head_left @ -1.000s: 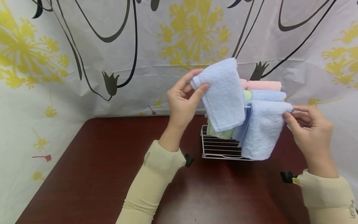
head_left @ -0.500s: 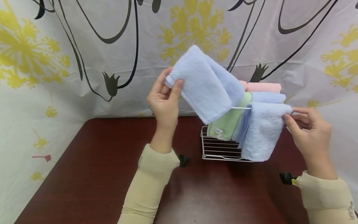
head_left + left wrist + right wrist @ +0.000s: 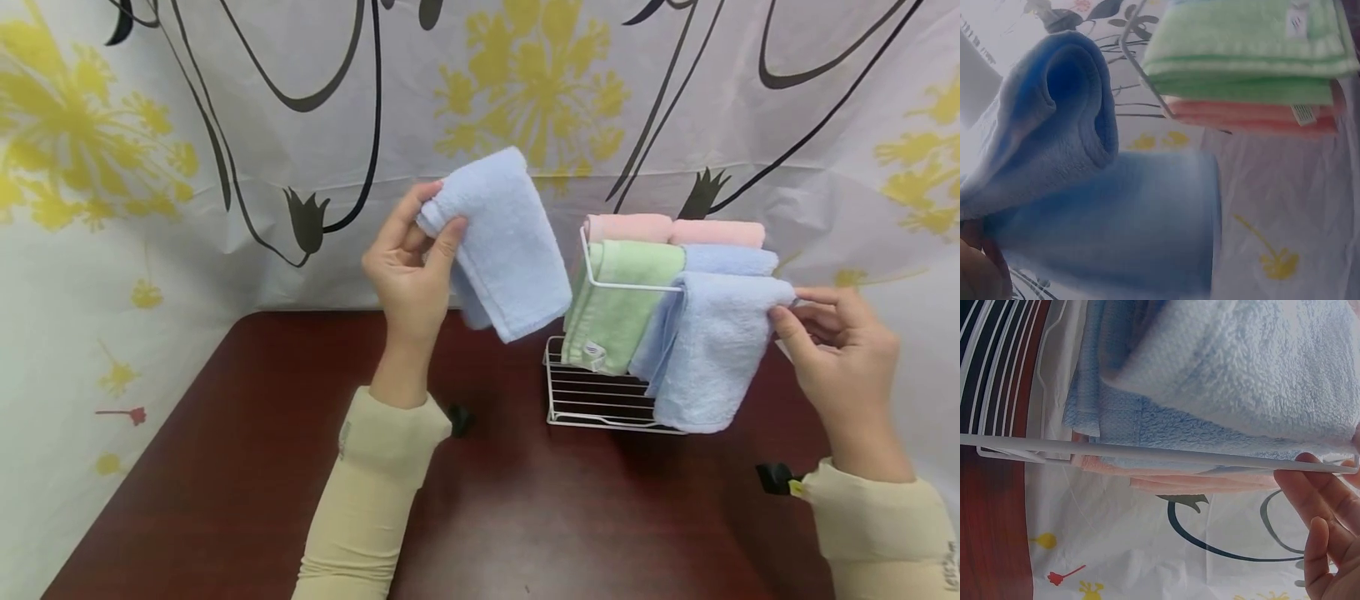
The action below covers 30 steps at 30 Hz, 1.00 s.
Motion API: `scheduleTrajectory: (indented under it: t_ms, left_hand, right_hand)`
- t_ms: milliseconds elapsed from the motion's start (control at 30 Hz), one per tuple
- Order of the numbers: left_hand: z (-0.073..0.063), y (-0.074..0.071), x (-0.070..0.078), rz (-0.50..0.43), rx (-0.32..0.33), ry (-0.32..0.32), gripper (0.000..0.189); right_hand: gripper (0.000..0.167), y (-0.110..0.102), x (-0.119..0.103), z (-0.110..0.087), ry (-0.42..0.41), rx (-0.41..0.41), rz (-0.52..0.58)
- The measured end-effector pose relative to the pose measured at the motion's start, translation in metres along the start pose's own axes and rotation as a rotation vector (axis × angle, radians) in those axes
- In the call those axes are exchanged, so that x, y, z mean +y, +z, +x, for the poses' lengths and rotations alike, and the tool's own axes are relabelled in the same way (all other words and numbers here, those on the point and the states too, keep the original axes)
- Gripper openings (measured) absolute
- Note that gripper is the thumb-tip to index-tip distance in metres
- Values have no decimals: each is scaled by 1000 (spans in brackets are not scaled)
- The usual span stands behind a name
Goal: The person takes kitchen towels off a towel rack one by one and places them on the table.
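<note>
My left hand (image 3: 411, 287) pinches a folded light blue towel (image 3: 510, 250) by its left edge, in the air left of a white wire towel rack (image 3: 633, 287). In the left wrist view the folds of this towel (image 3: 1141, 225) hang loose. Fingers and thumb of my right hand (image 3: 843, 354) grip the right end of the rack's front bar, beside another light blue towel (image 3: 716, 350) draped over it. In the right wrist view fingertips touch the white bar (image 3: 1166, 454). The left part of the front bar is bare.
Behind the front bar hang a green towel (image 3: 622, 317) and a blue towel (image 3: 731, 258). Two pink towels (image 3: 630, 227) hang at the back. The rack's wire base (image 3: 600, 419) stands on a dark red table (image 3: 300, 467), before a flower-printed sheet (image 3: 420, 100).
My left hand has drawn the blue towel leftward, off from in front of the rack, uncovering the green towel and the front bar. My right hand has kept its place.
</note>
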<state>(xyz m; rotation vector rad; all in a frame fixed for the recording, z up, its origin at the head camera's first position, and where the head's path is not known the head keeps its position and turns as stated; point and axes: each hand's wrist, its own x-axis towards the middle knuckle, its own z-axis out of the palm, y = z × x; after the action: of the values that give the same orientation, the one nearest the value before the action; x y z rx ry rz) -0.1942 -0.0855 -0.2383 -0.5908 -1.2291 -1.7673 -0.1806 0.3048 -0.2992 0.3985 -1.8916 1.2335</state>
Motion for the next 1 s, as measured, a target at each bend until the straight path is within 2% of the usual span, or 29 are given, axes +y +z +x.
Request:
scheduleTrajectory:
  t_ms: [133, 333, 533, 767, 1000]
  left_hand:
    - [-4, -10, -5, 113, -25, -16, 35]
    - [-9, -36, -14, 165, -39, -79, 35]
    - [-8, -66, -14, 223, -79, -139, 37]
    - [-10, -103, -4, 311, -193, -348, 45]
    - [-13, -140, -4, 404, -287, -539, 42]
  right_hand:
    - [24, -1, 1, 0, 5, 0, -8]
    - [24, 0, 2, 0, 5, 2, -11]
    - [26, 2, 3, 0, -9, 3, 6]
    - [29, 2, 2, 2, -47, -12, -38]
    - [29, 4, 3, -1, 6, 27, 34]
